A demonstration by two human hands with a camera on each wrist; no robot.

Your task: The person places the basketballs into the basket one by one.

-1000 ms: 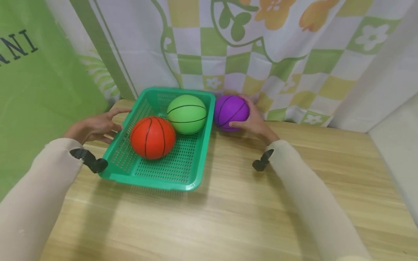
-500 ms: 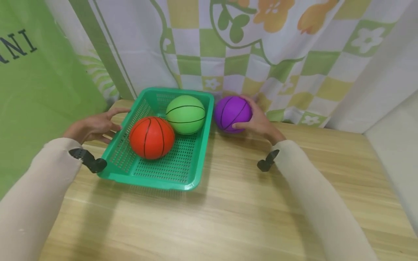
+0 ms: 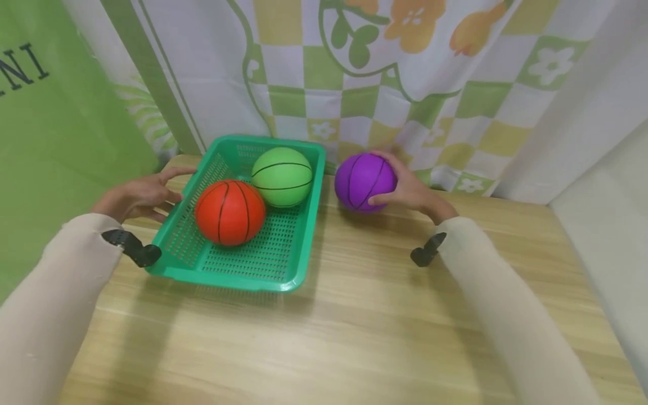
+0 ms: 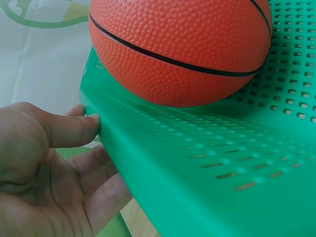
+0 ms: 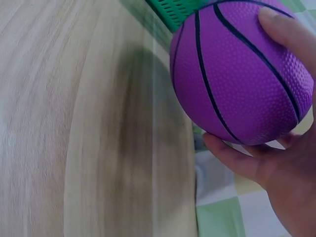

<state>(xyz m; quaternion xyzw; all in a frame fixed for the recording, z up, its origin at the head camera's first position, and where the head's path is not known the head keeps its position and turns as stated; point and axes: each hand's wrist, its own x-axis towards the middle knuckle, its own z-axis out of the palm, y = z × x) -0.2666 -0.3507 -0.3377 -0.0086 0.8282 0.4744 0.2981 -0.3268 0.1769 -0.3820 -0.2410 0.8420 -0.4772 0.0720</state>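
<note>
A purple mini basketball is in my right hand, thumb on its near side and fingers wrapped round the far side. In the right wrist view the purple ball casts its shadow on the tabletop beside it. To the left stands a green plastic basket with perforated walls. Inside it lie a red mini basketball and a light green one. My left hand is at the basket's left side, fingers spread. In the left wrist view, its thumb touches the rim and other fingers reach below it.
The wooden table stretches to the front and right. Behind it hangs a checked curtain with flowers, close to the basket and the purple ball. A green cloth hangs at the left, and a pale wall bounds the right.
My right hand has carried the purple ball rightward and slightly nearer, widening its gap from the basket. The left hand stays at the basket's side. The head view has shifted slightly.
</note>
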